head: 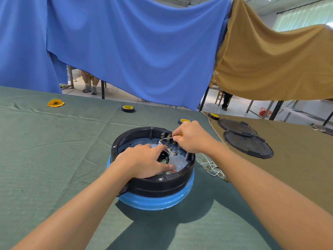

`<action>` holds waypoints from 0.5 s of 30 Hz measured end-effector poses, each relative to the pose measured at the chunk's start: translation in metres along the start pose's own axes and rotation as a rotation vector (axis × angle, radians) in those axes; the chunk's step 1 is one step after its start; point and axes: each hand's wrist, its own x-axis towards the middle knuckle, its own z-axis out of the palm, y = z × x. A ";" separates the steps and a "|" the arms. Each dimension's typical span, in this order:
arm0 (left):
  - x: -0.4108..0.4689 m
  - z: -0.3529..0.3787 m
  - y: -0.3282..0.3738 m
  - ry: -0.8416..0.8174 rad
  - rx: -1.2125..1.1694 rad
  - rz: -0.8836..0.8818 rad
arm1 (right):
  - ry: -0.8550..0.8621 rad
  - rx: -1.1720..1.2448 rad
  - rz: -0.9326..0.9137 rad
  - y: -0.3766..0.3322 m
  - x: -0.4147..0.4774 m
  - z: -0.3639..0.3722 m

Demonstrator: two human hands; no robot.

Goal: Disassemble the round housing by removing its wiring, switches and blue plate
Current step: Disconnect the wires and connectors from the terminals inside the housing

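Note:
The round black housing stands on a blue base ring in the middle of the green table. Inside lies the blue plate with brass terminals along its far right wall. My left hand reaches into the housing, its fingers on white wires near the centre. My right hand grips a thin metal tool with an orange handle, whose tip points at the terminals. A red wire shows by my left thumb.
A heap of loose white wires with connectors lies right of the housing. Two black round covers rest on the brown cloth at right. Tape rolls and a yellow object lie farther back. Blue and brown cloths hang behind.

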 end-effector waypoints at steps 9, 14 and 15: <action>-0.002 0.000 0.002 0.023 0.006 -0.048 | -0.078 0.015 0.049 -0.005 0.011 -0.015; 0.000 0.001 0.000 0.008 0.018 -0.032 | -0.149 0.318 0.240 -0.003 0.016 -0.025; 0.000 0.002 0.000 0.006 0.021 -0.034 | -0.165 0.402 0.286 -0.002 0.016 -0.025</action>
